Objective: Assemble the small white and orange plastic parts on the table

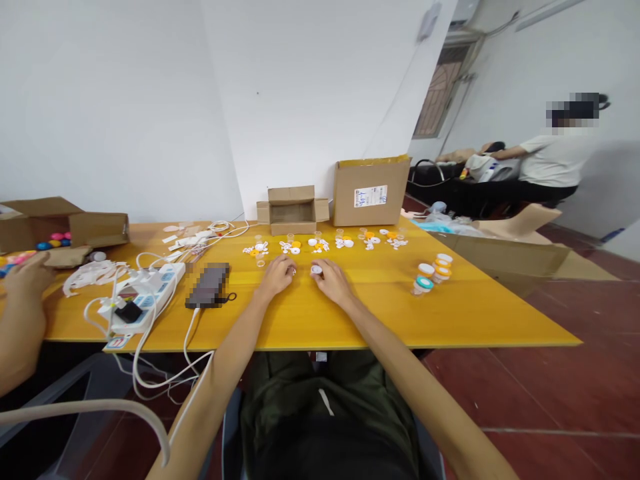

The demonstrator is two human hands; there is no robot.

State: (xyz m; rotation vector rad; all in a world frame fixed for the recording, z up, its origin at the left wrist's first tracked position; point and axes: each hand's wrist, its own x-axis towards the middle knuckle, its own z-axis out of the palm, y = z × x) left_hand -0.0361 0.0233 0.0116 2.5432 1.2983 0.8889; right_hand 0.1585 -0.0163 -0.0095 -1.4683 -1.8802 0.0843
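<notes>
My right hand [331,280] is closed around a small white round cap [316,269], its flat face turned up, just above the table. Opposite it, my left hand [276,277] has its fingers curled together; a tiny pale bit shows at the fingertips, too small to name. Beyond both hands runs a row of small piles of white parts [320,246], with orange rings [296,245] and clear little cups [261,263] among them. To the right stand several small jars, stacked in part, with white, orange and teal lids [425,284].
Behind the piles stand an open small carton [293,212] and a larger cardboard box [370,193]. On the left lie a phone [207,285], a power strip [150,300] and cables. Another person's arm [23,313] reaches beside a carton of coloured balls. Someone sits far right.
</notes>
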